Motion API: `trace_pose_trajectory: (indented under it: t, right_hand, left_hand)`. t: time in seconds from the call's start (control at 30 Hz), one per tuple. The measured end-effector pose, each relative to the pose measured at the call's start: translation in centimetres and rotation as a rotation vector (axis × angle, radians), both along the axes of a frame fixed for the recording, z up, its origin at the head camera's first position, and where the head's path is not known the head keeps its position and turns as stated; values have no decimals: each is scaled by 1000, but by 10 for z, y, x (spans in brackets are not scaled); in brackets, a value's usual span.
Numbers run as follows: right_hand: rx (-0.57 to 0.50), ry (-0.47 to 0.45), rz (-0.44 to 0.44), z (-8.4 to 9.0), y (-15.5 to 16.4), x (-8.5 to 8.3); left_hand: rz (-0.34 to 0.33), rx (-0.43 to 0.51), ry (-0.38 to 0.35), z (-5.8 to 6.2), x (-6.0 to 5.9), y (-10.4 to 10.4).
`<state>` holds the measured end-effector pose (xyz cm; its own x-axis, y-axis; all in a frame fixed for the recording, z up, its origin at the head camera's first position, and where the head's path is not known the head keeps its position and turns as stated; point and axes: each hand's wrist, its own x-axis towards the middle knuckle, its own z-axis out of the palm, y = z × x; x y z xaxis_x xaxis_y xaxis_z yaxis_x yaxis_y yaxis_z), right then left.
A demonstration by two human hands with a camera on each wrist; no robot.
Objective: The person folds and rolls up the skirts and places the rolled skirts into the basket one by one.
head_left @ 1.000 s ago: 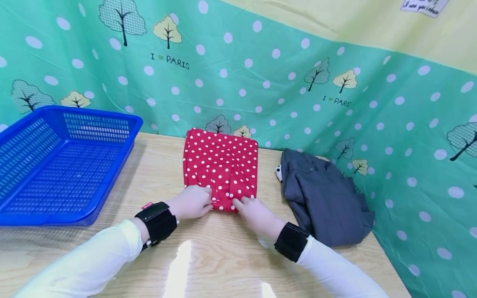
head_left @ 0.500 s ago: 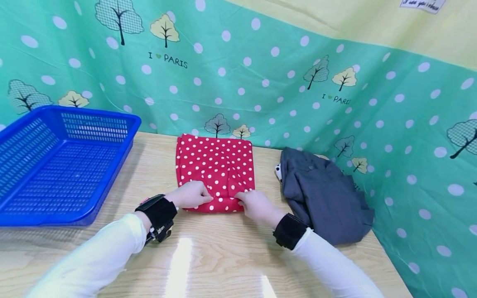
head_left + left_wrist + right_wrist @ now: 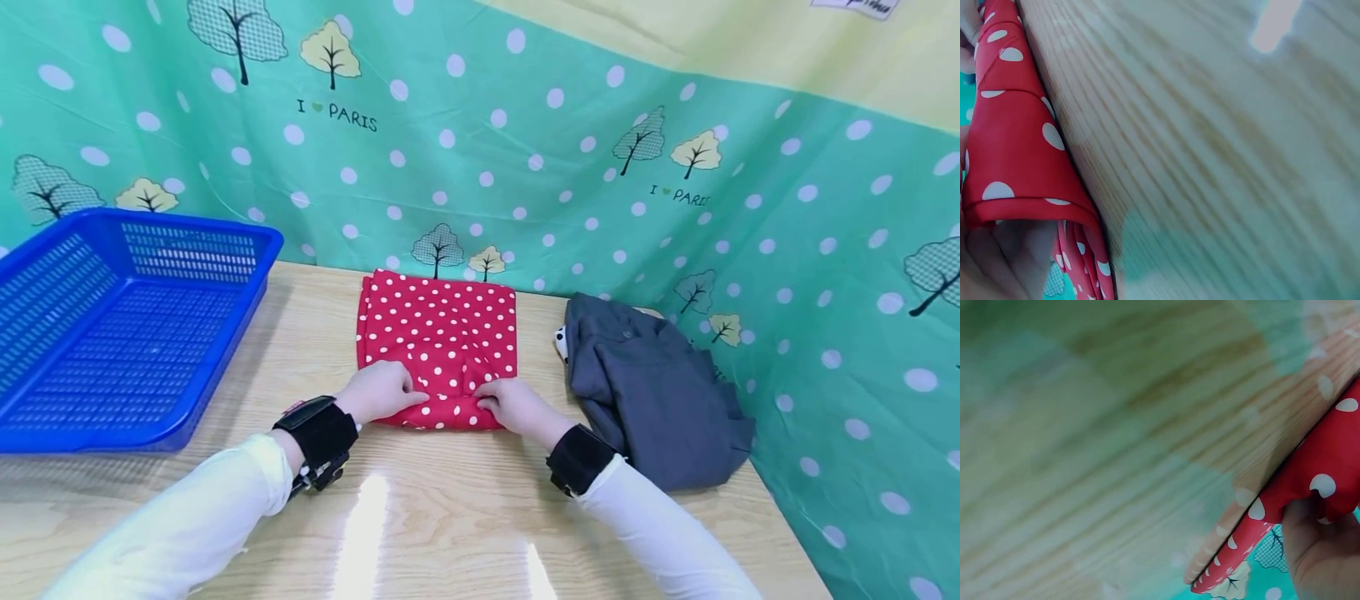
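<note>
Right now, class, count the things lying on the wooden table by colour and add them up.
Red with white dots: 1, the folded cloth
Grey: 1, the crumpled garment
Blue: 1, the basket
Total: 3

Head view looks down; both wrist views closely share the red cloth [image 3: 438, 333].
</note>
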<state>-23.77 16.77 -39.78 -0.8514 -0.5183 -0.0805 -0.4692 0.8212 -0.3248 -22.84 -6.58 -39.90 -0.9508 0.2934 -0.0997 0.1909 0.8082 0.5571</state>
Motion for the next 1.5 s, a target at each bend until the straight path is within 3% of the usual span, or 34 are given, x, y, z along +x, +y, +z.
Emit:
trace_pose_trajectory:
  t: [0.17, 0.33, 0.4, 0.5, 0.6, 0.67, 0.77, 0.9, 1.1, 1.27, 1.37, 1.5]
  right_hand:
    - [53, 51, -10, -1, -5, 0]
    - [70, 29, -50, -2, -8, 0]
    - [67, 26, -66, -3, -8, -1]
    - [80, 64, -88, -4, -8, -2]
    - [103, 118, -108, -3, -7, -4]
    - [120, 132, -116, -2, -6, -4]
    - [130, 146, -108, -1, -5, -6]
    - [163, 227, -22, 2, -4, -2]
    - [281, 369, 200, 6, -2, 17]
    - [312, 332, 228, 8, -7, 25]
    - [354, 370, 242, 8, -10, 25]
    - [368, 429, 262, 8, -10, 20]
  left_hand:
    - [30, -149, 73, 5, 4, 2]
    - [23, -295, 144, 5, 3, 1]
    - [9, -347, 206, 6, 2, -1]
    - [-75, -397, 362, 15, 3, 0]
    - [-233, -398, 477, 24, 10, 7]
    - [-335, -414, 484, 25, 16, 12]
    - [-402, -445, 458, 20, 22, 16]
    - [-393, -452, 460, 11, 23, 17]
    - [-374, -337, 452, 2, 19, 15]
    - [-270, -243, 417, -4, 15, 8]
    - [-203, -168, 373, -6, 15, 5]
    - [-198, -143, 362, -8, 15, 4]
